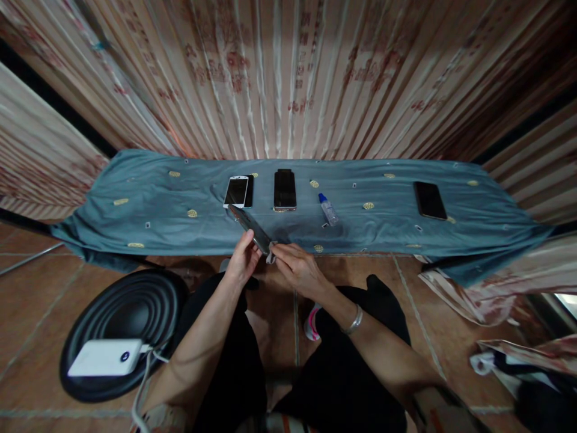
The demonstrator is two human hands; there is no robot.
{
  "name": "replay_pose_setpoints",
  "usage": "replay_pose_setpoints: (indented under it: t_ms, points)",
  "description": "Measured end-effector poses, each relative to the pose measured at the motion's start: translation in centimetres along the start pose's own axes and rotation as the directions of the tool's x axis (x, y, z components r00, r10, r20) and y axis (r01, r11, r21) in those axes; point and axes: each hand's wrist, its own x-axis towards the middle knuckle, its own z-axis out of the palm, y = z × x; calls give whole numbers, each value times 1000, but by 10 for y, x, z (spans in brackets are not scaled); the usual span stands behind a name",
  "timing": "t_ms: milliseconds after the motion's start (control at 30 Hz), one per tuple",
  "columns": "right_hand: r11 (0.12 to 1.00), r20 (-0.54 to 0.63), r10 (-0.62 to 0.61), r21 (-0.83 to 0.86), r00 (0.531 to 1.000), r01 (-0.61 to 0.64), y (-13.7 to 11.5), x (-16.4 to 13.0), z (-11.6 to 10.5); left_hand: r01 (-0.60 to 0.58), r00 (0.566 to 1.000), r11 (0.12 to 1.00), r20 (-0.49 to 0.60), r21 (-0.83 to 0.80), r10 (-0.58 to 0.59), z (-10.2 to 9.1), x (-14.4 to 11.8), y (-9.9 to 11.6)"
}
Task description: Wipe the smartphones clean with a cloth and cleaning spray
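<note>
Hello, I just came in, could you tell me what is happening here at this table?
A seated person holds a dark phone in the left hand, tilted over the table edge. The right hand presses a small pale cloth at its lower end. On the blue-grey tablecloth lie three more phones and a small bottle with a blue cap.

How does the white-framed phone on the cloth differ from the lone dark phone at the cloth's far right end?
The white-framed phone has a pale bezel; the far-right phone looks wholly dark. The white-framed phone overlaps another dark phone and lies near the hands; the far-right phone lies alone. Both lie flat, screens dark, on the blue cloth.
</note>
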Motion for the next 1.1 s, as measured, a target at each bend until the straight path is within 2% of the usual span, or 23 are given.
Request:
replay_pose_setpoints:
  t_ms: [233, 433, 767, 1100]
  points:
    - [995, -10, 50, 88, 999, -49, 1, 2, -1, 16, 999, 1000, 39, 2, -16, 2, -5, 2]
    - [989, 7, 44, 143, 999, -44, 4, 6, -1, 44, 996, 999, 78, 31, -46, 10, -14, 1]
    - [986, 21, 116, 120, 993, -117, 19, 12, 7, 118, 978, 991, 167, 68, -128, 11, -21, -13]
    - [981, 44, 127, 139, 991, -132, 20, 12, 8, 83, 989, 996, 120, 22, -85, 13, -19, -4]
